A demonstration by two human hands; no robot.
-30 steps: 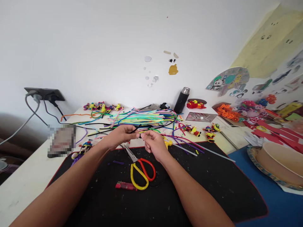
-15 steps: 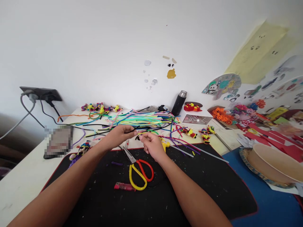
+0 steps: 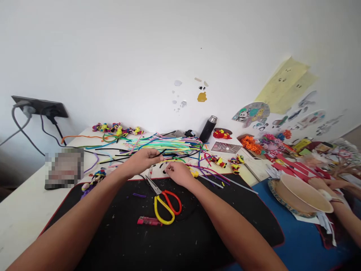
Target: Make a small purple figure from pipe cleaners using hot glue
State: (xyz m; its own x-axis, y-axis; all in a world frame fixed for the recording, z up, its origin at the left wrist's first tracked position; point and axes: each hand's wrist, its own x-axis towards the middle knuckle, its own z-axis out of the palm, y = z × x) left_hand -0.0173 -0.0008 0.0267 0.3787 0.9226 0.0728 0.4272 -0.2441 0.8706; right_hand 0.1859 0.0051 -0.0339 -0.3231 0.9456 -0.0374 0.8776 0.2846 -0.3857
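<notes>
My left hand (image 3: 145,162) is closed in a pinch on a short black pipe cleaner (image 3: 161,153), which sticks up past the fingertips. Just to its right and lower, my right hand (image 3: 179,174) points down to the table with its fingers together. Small black bits (image 3: 161,165) lie by its fingertips; whether it grips one is hidden. Below both hands, scissors (image 3: 162,201) with one yellow and one red handle lie partly spread on the black mat (image 3: 118,237). A pink-red lighter-like object (image 3: 149,221) rests beside the yellow handle.
Behind the hands lies a heap of coloured pipe cleaners (image 3: 166,145). A black flask (image 3: 208,129) stands near the wall. Small dolls (image 3: 218,162) lie right and left. At right are a large bowl (image 3: 304,192) and another person's arm (image 3: 344,210).
The view has turned to the right, bringing another person's arms into sight. My right hand has lowered towards the table. My left hand still holds the black pipe cleaner.
</notes>
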